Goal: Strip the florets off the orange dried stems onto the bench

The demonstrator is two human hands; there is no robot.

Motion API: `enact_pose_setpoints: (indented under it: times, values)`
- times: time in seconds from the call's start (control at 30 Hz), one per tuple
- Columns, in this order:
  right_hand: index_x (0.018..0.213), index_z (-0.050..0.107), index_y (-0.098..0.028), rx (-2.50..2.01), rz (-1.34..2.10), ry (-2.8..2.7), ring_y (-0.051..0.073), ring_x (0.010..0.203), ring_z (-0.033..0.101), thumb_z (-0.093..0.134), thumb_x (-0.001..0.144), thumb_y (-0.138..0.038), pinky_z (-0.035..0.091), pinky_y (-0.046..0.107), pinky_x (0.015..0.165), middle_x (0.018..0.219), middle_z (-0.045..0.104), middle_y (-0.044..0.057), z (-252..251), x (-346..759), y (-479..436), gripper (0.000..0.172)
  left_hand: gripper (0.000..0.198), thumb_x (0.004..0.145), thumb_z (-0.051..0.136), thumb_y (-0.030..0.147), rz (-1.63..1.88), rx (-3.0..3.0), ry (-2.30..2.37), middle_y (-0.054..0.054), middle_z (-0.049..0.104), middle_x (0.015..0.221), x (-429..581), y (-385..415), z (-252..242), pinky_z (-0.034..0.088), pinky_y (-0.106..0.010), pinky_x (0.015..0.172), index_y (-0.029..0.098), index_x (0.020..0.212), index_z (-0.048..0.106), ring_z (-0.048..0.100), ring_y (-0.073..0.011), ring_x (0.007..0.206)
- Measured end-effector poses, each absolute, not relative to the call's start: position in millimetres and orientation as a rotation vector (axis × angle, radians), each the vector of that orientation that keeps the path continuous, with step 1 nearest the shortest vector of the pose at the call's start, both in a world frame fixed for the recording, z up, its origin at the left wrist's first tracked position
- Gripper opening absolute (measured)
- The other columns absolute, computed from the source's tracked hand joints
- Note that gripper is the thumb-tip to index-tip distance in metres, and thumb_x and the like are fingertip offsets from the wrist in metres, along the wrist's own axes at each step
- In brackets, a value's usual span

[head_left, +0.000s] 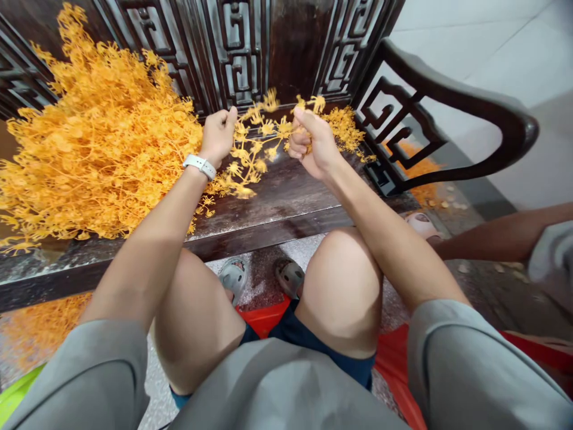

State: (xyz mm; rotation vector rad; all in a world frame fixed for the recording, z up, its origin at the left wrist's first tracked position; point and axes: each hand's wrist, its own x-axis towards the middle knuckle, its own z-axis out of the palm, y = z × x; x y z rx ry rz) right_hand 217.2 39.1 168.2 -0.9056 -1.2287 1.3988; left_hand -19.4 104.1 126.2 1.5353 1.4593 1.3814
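Observation:
A branching yellow plastic flower sprig (256,145) stretches between my two hands above a dark wooden bench seat (286,188). My left hand (217,137), with a pale watch on its wrist, is closed in a pinch at the sprig's left side. My right hand (316,138) grips the sprig's right side between thumb and curled fingers. Some of its tips look blurred. Just left of my left hand rises a large heap of orange-yellow sprigs (102,143). Behind my right hand lies a smaller pile of sprigs (344,128).
The bench's carved backrest (293,48) stands behind the sprigs, and its curved armrest (465,101) closes the right end. More orange pieces (45,325) lie on the floor. At the right, another person's arm (505,236) reaches in. Red plastic (396,364) shows beneath me.

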Motion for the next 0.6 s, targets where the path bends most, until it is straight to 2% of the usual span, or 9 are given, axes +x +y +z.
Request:
enact_pose_setpoints:
  times: [0.1,0.17,0.23,0.33,0.47,0.53,0.6]
  values:
    - [0.086,0.045,-0.028,-0.974,1.313,-1.212,0.008,0.051,0.03,0.095,0.082,-0.035,0.035,0.023,0.048,0.063,0.039,-0.012,165.9,223.4,39.5,0.051,0.047,0.112,0.066,0.048,1.33,1.624,1.369,0.004,0.036,0.06,-23.1,97.8,122.3,0.021,-0.034,0.061,0.021,0.075,0.058,0.035,-0.013,0.059]
    - [0.088,0.047,-0.028,-1.0,1.291,-1.208,0.008,0.052,0.031,0.094,0.08,-0.026,0.035,0.023,0.048,0.065,0.041,-0.012,162.0,227.2,41.6,0.048,0.05,0.108,0.067,0.06,1.279,1.676,1.319,0.004,0.036,0.057,-26.2,94.5,123.5,0.024,-0.032,0.058,0.021,0.076,0.064,0.039,-0.0132,0.055]
    - [0.089,0.047,-0.028,-0.996,1.286,-1.188,0.008,0.051,0.032,0.092,0.08,-0.024,0.034,0.023,0.047,0.065,0.04,-0.012,156.9,230.8,45.8,0.046,0.055,0.106,0.066,0.066,1.224,1.737,1.302,0.004,0.034,0.054,-28.1,91.7,126.4,0.026,-0.03,0.057,0.02,0.076,0.066,0.041,-0.0132,0.054]
    - [0.091,0.046,-0.029,-0.972,1.26,-1.132,0.008,0.05,0.033,0.093,0.082,-0.032,0.033,0.023,0.046,0.062,0.037,-0.012,150.1,237.7,55.6,0.048,0.06,0.108,0.059,0.069,1.121,1.823,1.296,0.002,0.037,0.052,-26.8,87.4,130.2,0.03,-0.029,0.056,0.019,0.076,0.069,0.041,-0.0134,0.053]
    - [0.093,0.044,-0.03,-1.005,1.197,-1.048,0.009,0.048,0.035,0.092,0.085,-0.052,0.032,0.022,0.045,0.059,0.032,-0.013,145.2,251.1,70.2,0.053,0.068,0.11,0.049,0.073,0.976,1.884,1.331,0.0,0.042,0.052,-26.1,81.7,133.9,0.034,-0.03,0.057,0.018,0.077,0.072,0.042,-0.0133,0.053]
    - [0.092,0.043,-0.029,-1.015,1.175,-1.029,0.009,0.047,0.035,0.091,0.085,-0.057,0.031,0.022,0.044,0.058,0.031,-0.013,143.1,257.4,75.1,0.056,0.07,0.109,0.049,0.075,0.872,1.909,1.335,0.001,0.042,0.054,-29.6,79.1,136.4,0.036,-0.03,0.061,0.016,0.08,0.075,0.042,-0.0123,0.054]
    - [0.09,0.042,-0.029,-1.008,1.162,-1.028,0.009,0.048,0.035,0.092,0.084,-0.058,0.031,0.022,0.045,0.058,0.03,-0.013,140.7,261.6,77.4,0.058,0.066,0.106,0.057,0.075,0.73,1.943,1.278,0.002,0.041,0.055,-33.8,76.9,139.0,0.038,-0.031,0.064,0.016,0.083,0.078,0.042,-0.0113,0.055]
